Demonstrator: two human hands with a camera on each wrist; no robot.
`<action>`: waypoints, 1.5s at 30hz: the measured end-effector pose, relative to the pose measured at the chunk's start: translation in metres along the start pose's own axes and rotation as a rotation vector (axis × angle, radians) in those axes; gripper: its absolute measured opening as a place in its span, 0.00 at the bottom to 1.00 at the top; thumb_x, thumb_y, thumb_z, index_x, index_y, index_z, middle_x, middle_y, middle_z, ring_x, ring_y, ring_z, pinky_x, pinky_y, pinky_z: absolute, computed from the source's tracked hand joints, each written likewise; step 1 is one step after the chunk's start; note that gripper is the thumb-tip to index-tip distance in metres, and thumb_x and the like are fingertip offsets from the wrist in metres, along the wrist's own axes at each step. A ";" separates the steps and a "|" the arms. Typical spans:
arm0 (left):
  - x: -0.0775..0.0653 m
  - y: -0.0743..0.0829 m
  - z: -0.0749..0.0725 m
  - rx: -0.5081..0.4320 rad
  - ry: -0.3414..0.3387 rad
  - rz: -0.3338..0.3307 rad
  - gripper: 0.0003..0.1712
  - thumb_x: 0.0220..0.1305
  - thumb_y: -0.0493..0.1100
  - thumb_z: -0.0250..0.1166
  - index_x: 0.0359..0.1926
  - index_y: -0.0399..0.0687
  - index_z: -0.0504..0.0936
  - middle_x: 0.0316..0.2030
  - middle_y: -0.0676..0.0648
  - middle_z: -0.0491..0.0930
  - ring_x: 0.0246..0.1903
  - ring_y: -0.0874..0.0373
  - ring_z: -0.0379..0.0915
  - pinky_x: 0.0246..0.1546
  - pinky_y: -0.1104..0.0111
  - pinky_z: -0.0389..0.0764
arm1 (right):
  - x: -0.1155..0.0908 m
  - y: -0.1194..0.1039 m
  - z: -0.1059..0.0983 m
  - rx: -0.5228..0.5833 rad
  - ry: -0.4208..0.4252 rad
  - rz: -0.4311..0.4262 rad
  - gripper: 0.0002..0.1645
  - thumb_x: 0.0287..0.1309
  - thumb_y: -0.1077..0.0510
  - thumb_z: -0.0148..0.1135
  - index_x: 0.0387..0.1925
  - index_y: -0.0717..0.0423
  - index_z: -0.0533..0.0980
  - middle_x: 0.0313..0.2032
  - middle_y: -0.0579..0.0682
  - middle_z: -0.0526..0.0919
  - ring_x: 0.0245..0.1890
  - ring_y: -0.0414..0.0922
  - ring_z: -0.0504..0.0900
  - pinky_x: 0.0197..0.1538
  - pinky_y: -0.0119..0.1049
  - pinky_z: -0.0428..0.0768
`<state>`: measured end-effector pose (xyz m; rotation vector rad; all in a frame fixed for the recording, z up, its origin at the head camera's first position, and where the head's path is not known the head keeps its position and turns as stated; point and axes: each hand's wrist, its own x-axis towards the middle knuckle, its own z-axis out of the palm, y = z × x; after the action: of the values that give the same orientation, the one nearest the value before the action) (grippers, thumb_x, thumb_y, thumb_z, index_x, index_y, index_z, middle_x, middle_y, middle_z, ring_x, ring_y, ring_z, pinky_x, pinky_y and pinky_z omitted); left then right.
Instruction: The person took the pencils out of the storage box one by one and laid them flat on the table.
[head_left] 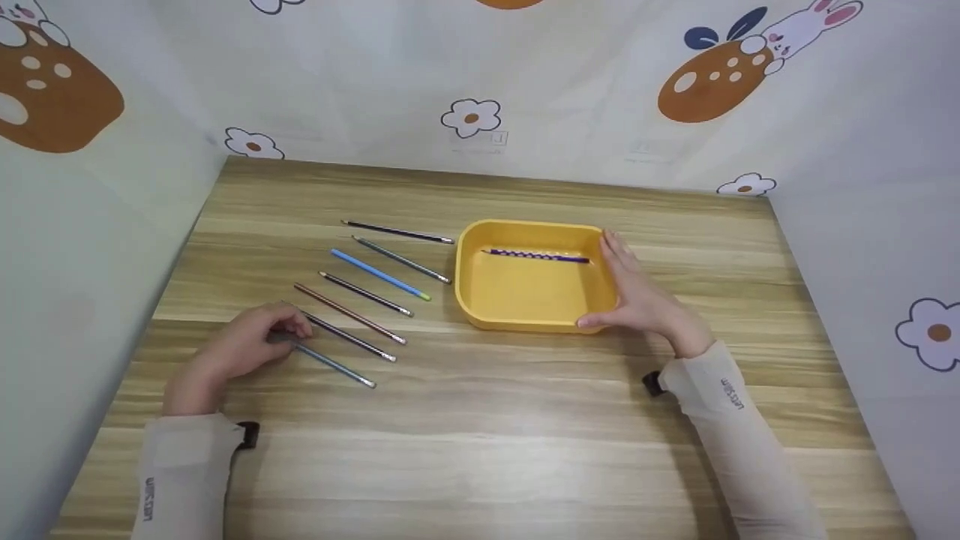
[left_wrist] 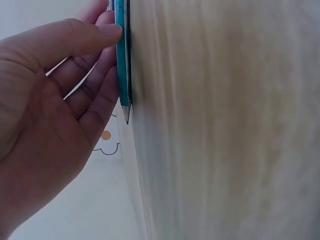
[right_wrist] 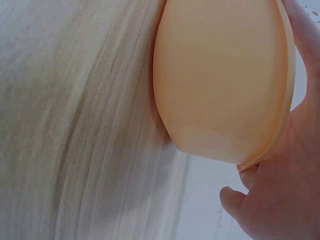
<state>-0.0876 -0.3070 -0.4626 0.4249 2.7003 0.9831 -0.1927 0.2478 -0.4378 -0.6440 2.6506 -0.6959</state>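
My left hand [head_left: 251, 341] is at the nearest pencil of a slanted row, a teal pencil [head_left: 337, 366]. In the left wrist view the thumb and fingers pinch this teal pencil [left_wrist: 122, 75] near its sharpened end, close to the tabletop. My right hand [head_left: 645, 300] holds the right end of a yellow plastic box [head_left: 540, 325], thumb at the front corner and fingers at the back corner. In the right wrist view the yellow box [right_wrist: 220, 85] stands on the table against the palm. Inside it lies a purple pencil [head_left: 536, 256] with pale spots.
Left of the box, several pencils lie slanted: a dark one [head_left: 397, 232] at the back, then a grey-green pencil [head_left: 401, 259], a blue pencil [head_left: 381, 274] and a copper pencil [head_left: 349, 313]. A patterned cloth [head_left: 375, 82] borders the wooden table [head_left: 480, 450].
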 end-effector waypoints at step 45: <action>0.037 0.032 0.014 -0.427 0.090 0.062 0.14 0.68 0.35 0.62 0.52 0.33 0.78 0.49 0.31 0.81 0.47 0.68 0.79 0.49 0.79 0.78 | -0.001 0.001 0.003 0.003 0.054 -0.028 0.82 0.39 0.30 0.76 0.78 0.60 0.35 0.79 0.53 0.27 0.80 0.57 0.30 0.79 0.58 0.40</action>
<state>-0.1111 -0.2620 -0.4568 0.3861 2.4630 1.5823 -0.1913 0.2479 -0.4409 -0.6715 2.6943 -0.7343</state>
